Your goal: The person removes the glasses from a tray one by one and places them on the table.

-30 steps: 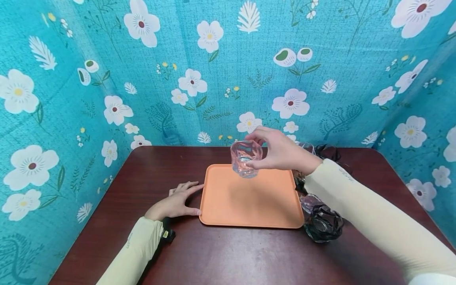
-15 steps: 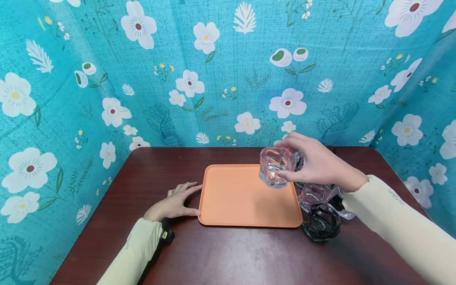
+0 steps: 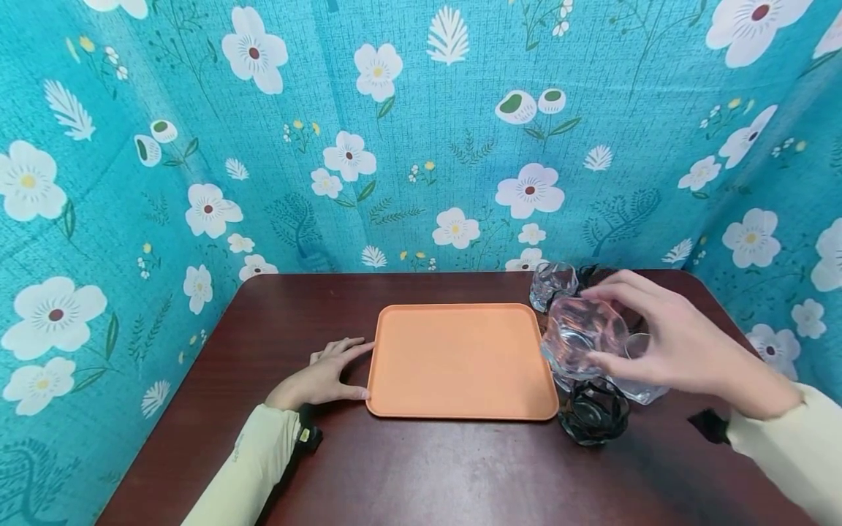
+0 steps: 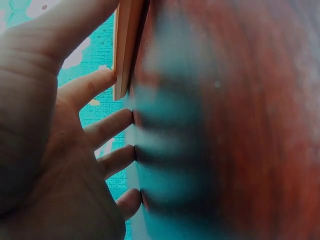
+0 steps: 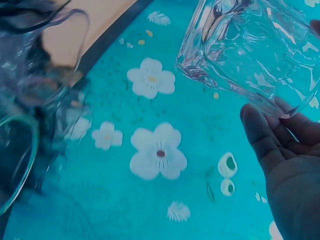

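Note:
A clear, pink-tinted wavy glass (image 3: 579, 336) is in my right hand (image 3: 691, 347), thumb on its near side and fingers at the far rim. It overlaps the other glasses to the right of the orange tray (image 3: 460, 361). In the right wrist view, the thumb and fingers of the hand (image 5: 295, 150) grip the edge of this glass (image 5: 250, 55). My left hand (image 3: 325, 378) lies at the tray's left side with fingers spread. Up close in the left wrist view, its thumb and index fingertip touch the tray edge (image 4: 122, 55), while the other fingertips meet the table.
Right of the tray, a dark faceted glass (image 3: 594, 418) stands in front and a clear glass (image 3: 552, 285) at the back. A dark one (image 3: 595, 273) and another clear one (image 3: 647, 392) are partly hidden by the hand. A floral curtain (image 3: 421, 146) hangs behind the table.
My right hand has carried the pink-tinted glass from over the tray to the right and lower, over the group of glasses. My left hand stays at the tray edge.

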The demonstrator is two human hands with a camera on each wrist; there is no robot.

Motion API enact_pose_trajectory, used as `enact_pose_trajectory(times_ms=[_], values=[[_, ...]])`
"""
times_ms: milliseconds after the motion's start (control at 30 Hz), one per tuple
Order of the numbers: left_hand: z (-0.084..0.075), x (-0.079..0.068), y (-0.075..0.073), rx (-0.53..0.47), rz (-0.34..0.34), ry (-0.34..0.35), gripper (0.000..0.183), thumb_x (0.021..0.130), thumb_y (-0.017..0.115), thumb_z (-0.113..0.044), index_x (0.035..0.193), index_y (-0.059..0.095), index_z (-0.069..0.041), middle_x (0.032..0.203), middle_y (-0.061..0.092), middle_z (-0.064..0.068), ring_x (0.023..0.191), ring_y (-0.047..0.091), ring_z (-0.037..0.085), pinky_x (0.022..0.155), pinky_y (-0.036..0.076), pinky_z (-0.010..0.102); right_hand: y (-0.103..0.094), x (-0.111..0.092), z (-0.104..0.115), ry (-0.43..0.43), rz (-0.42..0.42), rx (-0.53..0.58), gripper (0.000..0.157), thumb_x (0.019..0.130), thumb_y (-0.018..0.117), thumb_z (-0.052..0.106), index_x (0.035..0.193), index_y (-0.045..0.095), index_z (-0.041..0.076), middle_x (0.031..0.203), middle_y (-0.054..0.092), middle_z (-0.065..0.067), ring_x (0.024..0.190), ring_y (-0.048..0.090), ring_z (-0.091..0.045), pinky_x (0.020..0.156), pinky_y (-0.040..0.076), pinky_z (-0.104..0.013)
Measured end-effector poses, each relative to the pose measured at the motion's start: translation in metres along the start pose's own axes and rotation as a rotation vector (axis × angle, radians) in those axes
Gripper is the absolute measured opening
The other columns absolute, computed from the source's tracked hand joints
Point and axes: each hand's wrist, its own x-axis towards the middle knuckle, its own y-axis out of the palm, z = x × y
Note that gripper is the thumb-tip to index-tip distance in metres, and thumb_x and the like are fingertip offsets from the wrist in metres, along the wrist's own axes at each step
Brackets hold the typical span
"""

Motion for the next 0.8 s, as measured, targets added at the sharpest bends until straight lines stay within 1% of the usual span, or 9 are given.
enact_pose_trajectory(times_ms=[100, 233, 367, 500, 567, 633, 700, 800], values=[[0.001, 0.0, 0.0, 0.003, -0.001, -0.001, 0.091, 0.072, 0.07, -0.062, 0.149, 0.032, -0.029, 0.15, 0.028, 0.007, 0.133, 0.023, 0.032, 0.093, 0.02, 0.063, -0.009, -0.017, 0.002, 0.008, -0.022, -0.014, 0.073, 0.052, 0.092, 0.026, 0.118, 0.062, 0.016, 0.112, 0.054, 0.01, 0.093, 0.048, -0.003, 0.073, 0.035, -0.018], [0.002, 0.001, 0.0, 0.005, -0.003, 0.003, 0.091, 0.073, 0.07, -0.063, 0.149, 0.032, -0.03, 0.15, 0.028, 0.007, 0.133, 0.023, 0.032, 0.093, 0.02, 0.063, -0.016, -0.043, 0.007, 0.081, -0.027, -0.044, 0.076, 0.048, 0.094, 0.028, 0.116, 0.062, 0.015, 0.111, 0.053, 0.01, 0.096, 0.047, -0.003, 0.08, 0.03, -0.011], [0.002, 0.001, 0.001, 0.003, -0.004, 0.006, 0.091, 0.073, 0.07, -0.062, 0.148, 0.032, -0.029, 0.15, 0.028, 0.007, 0.134, 0.022, 0.031, 0.093, 0.02, 0.062, -0.018, -0.073, 0.009, 0.159, -0.046, -0.076, 0.08, 0.042, 0.096, 0.032, 0.113, 0.063, 0.014, 0.108, 0.052, 0.011, 0.092, 0.045, 0.001, 0.078, 0.03, -0.008], [0.002, 0.001, 0.001, -0.002, -0.004, 0.001, 0.091, 0.072, 0.071, -0.062, 0.148, 0.032, -0.03, 0.15, 0.028, 0.007, 0.133, 0.023, 0.031, 0.093, 0.02, 0.062, -0.013, -0.106, 0.007, 0.224, -0.109, -0.086, 0.086, 0.033, 0.097, 0.032, 0.109, 0.064, 0.011, 0.102, 0.053, 0.012, 0.091, 0.043, 0.006, 0.077, 0.029, -0.005], [0.001, 0.001, 0.001, -0.006, -0.003, -0.005, 0.092, 0.072, 0.071, -0.062, 0.149, 0.032, -0.031, 0.15, 0.028, 0.006, 0.133, 0.023, 0.031, 0.093, 0.02, 0.061, -0.01, -0.12, 0.004, 0.229, -0.149, -0.051, 0.088, 0.029, 0.098, 0.027, 0.108, 0.064, 0.007, 0.1, 0.054, 0.009, 0.093, 0.043, 0.006, 0.078, 0.027, -0.003], [0.001, 0.001, 0.001, -0.007, -0.001, -0.001, 0.092, 0.072, 0.071, -0.062, 0.149, 0.031, -0.031, 0.15, 0.028, 0.007, 0.133, 0.022, 0.031, 0.093, 0.02, 0.06, -0.005, -0.133, 0.002, 0.254, -0.174, -0.044, 0.089, 0.026, 0.098, 0.025, 0.106, 0.065, 0.005, 0.1, 0.054, 0.01, 0.093, 0.043, 0.007, 0.077, 0.029, -0.003], [0.001, 0.001, 0.001, -0.003, -0.002, -0.003, 0.092, 0.072, 0.071, -0.062, 0.149, 0.031, -0.031, 0.15, 0.028, 0.006, 0.133, 0.022, 0.03, 0.093, 0.02, 0.06, 0.0, -0.144, -0.001, 0.271, -0.19, -0.021, 0.089, 0.025, 0.098, 0.021, 0.105, 0.065, 0.002, 0.1, 0.054, 0.009, 0.092, 0.044, 0.006, 0.076, 0.031, -0.003], [0.001, 0.002, 0.001, -0.006, -0.004, 0.003, 0.092, 0.072, 0.071, -0.062, 0.149, 0.032, -0.03, 0.15, 0.028, 0.007, 0.133, 0.022, 0.031, 0.093, 0.02, 0.061, 0.009, -0.157, -0.008, 0.34, -0.181, -0.057, 0.086, 0.027, 0.098, 0.025, 0.104, 0.065, 0.004, 0.098, 0.053, 0.01, 0.089, 0.042, 0.008, 0.072, 0.031, -0.003]])
